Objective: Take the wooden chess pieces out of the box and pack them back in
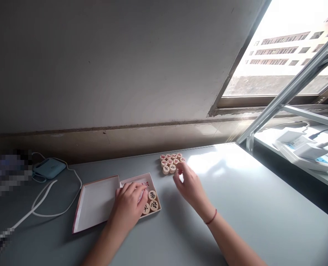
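My left hand point(129, 201) lies over an open white box point(156, 184), its fingers stretched out and its fingertips down inside. Round wooden Chinese chess pieces point(154, 205) with black characters show at the box's right end. The hand hides much of the rest, though some red marks appear beyond the fingers. To the right, my right hand point(190, 184) is closed in a pinch beside a group of stacked Chinese chess pieces point(169, 162) on the table. Red characters face up at the back, black ones in front. Whatever sits between its fingertips is hidden.
The box lid point(95, 203) lies inside up, left of the box. A blue device point(49, 168) and a white cable point(55, 214) are at the table's left. Behind the grey table point(249, 207) runs a wall. A metal-framed shelf point(319, 114) stands at the right, below a window.
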Available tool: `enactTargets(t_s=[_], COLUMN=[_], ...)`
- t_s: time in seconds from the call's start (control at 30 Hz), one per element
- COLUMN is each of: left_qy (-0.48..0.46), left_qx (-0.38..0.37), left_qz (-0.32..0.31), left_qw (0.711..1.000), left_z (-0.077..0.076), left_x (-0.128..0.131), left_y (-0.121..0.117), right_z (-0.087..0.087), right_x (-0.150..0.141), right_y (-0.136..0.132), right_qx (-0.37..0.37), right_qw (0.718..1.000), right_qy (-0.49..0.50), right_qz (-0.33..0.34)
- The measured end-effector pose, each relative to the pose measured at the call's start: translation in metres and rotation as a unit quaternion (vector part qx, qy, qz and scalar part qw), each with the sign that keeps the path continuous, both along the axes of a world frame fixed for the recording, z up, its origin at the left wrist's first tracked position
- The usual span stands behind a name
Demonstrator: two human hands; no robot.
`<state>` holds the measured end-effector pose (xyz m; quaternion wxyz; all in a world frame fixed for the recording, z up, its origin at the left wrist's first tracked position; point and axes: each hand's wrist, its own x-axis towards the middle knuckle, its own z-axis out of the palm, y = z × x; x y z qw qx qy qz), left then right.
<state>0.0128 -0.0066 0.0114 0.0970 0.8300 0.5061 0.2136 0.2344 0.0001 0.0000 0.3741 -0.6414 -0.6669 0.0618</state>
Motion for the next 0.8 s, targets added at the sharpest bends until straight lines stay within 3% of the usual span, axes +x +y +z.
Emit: enactTargets(t_s=[0.13,0.33,0.43,0.53,0.63,0.7,0.8], left_qy=[0.042,0.017,-0.016,-0.107,-0.221,-0.272,-0.318], left_qx=[-0.026,-0.066,-0.068,-0.064,-0.141,-0.193,-0.211], left_qz=[-0.008,-0.003,0.005,0.03,0.043,0.045,0.053], left_qw=[0.999,0.998,0.998,0.992,0.964,0.942,0.923], left_z=[-0.002,-0.003,0.0,0.007,0.013,0.014,0.008], left_x=[0.007,0.016,0.016,0.014,0.013,0.013,0.014], left_y=[-0.003,-0.007,-0.006,-0.004,-0.004,-0.005,-0.006], right_z=[0.009,0.009,0.012,0.015,0.014,0.013,0.013], right_x=[-0.026,-0.035,-0.033,-0.033,-0.037,-0.039,-0.033], right_y=[-0.014,-0.018,-0.018,-0.021,-0.024,-0.025,-0.019], right_qx=[-0.113,-0.188,-0.168,-0.102,-0.046,-0.024,0.009], right_qw=[0.983,0.963,0.971,0.976,0.97,0.971,0.976], right_qy=[0.07,0.103,0.085,0.055,0.037,0.031,0.04], right_qz=[0.127,0.164,0.149,0.185,0.238,0.236,0.216])
